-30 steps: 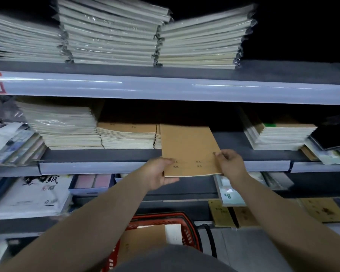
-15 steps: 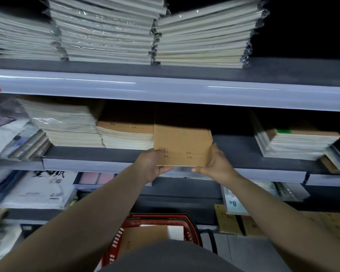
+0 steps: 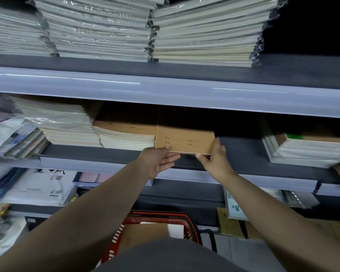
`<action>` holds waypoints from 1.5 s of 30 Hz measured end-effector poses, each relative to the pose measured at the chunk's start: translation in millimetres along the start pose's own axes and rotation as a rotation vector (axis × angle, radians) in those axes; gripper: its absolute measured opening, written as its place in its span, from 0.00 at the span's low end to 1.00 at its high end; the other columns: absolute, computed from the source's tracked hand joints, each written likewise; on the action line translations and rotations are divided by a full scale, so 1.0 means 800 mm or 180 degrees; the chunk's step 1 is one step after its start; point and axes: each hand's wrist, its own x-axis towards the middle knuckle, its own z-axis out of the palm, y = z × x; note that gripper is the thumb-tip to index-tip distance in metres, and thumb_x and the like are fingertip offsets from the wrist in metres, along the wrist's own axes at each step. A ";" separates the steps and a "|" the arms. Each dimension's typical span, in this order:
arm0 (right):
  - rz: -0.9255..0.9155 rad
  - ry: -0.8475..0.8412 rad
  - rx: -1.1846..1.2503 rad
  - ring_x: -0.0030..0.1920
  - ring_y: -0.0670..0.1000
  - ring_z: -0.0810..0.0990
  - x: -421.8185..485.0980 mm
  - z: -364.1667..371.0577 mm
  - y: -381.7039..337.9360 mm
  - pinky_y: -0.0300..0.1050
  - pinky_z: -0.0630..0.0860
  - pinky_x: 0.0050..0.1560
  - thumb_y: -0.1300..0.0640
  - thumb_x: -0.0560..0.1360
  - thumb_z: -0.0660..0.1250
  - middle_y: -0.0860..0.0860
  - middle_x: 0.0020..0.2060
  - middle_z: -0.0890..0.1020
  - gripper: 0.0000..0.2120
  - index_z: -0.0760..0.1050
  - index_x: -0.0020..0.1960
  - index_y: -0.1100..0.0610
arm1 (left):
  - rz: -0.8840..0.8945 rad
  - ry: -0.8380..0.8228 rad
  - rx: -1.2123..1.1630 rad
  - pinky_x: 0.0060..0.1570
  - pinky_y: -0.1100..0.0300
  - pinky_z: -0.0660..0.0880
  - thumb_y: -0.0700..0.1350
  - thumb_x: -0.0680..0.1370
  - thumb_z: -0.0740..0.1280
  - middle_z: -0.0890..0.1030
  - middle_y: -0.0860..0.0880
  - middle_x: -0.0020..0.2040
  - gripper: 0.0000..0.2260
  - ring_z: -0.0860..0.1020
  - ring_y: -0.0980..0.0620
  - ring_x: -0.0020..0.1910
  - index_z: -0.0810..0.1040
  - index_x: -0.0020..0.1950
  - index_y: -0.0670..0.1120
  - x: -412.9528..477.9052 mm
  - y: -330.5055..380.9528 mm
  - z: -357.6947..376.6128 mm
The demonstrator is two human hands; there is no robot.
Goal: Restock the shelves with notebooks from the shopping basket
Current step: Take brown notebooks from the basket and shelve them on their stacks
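- Pinching the near left corner of a brown notebook (image 3: 185, 141) with the left hand (image 3: 158, 161), thumb lying on the cover and fingers reaching underneath.
- Gripping the near right corner of the same notebook with the right hand (image 3: 214, 160), fingers pressing along its 3 o'clock edge and thumb tucking under its 6 o'clock edge.
- Holding that notebook flat and cover-up over the middle shelf (image 3: 243, 154), with the far end running into the dark under the board above and the near edge looking slightly raised off the shelf.
- Placing its 9 o'clock edge right against a stack of brown notebooks (image 3: 126, 136) of the same kind, roughly level with the top of that stack.
- Showing, at 9 o'clock of that stack and touching it, a taller wrapped pile (image 3: 63, 124) of pale notebooks.
- Showing, well apart at 3 o'clock on the same shelf, another pile (image 3: 310, 148) of pale notebooks under a brown cover.
- Carrying, on the top shelf (image 3: 185, 89) at 12 o'clock, plastic-wrapped bundles (image 3: 204, 32) lying side by side.
- Sitting low at 6 o'clock, between the two forearms, a red basket (image 3: 159, 216) holding a brown cover and a white sheet, with the rest hidden behind the person's body.
- Standing at 5 o'clock of the right hand, on the shelf below, a small sign (image 3: 235, 208) reading "8K".
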 end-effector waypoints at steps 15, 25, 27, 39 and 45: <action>0.0195 0.0166 -0.0757 0.44 0.52 0.76 0.040 -0.020 0.004 0.44 0.74 0.41 0.39 0.74 0.65 0.47 0.48 0.79 0.26 0.66 0.66 0.50 | -0.0092 0.0321 0.0460 0.31 0.59 0.78 0.48 0.82 0.63 0.84 0.49 0.33 0.10 0.84 0.53 0.33 0.77 0.46 0.44 0.031 0.023 0.019; 0.0398 0.0161 -0.0451 0.57 0.58 0.79 0.033 -0.013 -0.006 0.43 0.73 0.48 0.44 0.75 0.67 0.52 0.56 0.81 0.27 0.66 0.69 0.53 | -0.0104 -0.0070 0.0441 0.36 0.60 0.80 0.55 0.83 0.57 0.86 0.50 0.41 0.18 0.85 0.55 0.40 0.78 0.52 0.42 0.023 0.026 0.009; 0.0436 0.0298 -0.0052 0.57 0.56 0.79 0.024 -0.011 -0.006 0.41 0.70 0.48 0.47 0.75 0.69 0.51 0.54 0.80 0.22 0.69 0.64 0.56 | -0.0102 -0.0348 0.0407 0.43 0.58 0.79 0.58 0.83 0.53 0.86 0.50 0.47 0.22 0.85 0.55 0.45 0.77 0.57 0.43 0.014 0.027 -0.002; 0.0750 0.0709 0.0781 0.53 0.53 0.75 -0.065 0.013 -0.055 0.45 0.66 0.53 0.42 0.82 0.54 0.52 0.51 0.77 0.22 0.72 0.62 0.60 | 0.0089 -0.0843 -0.0230 0.64 0.47 0.64 0.68 0.79 0.42 0.82 0.50 0.60 0.34 0.78 0.50 0.59 0.74 0.67 0.48 -0.035 0.017 -0.068; 0.0985 0.0840 0.0977 0.53 0.56 0.74 -0.121 0.041 -0.087 0.48 0.67 0.52 0.36 0.80 0.50 0.54 0.49 0.74 0.24 0.72 0.56 0.55 | 0.0026 -0.0991 -0.0122 0.70 0.44 0.58 0.69 0.79 0.43 0.77 0.48 0.66 0.34 0.72 0.49 0.67 0.74 0.66 0.47 -0.070 0.012 -0.126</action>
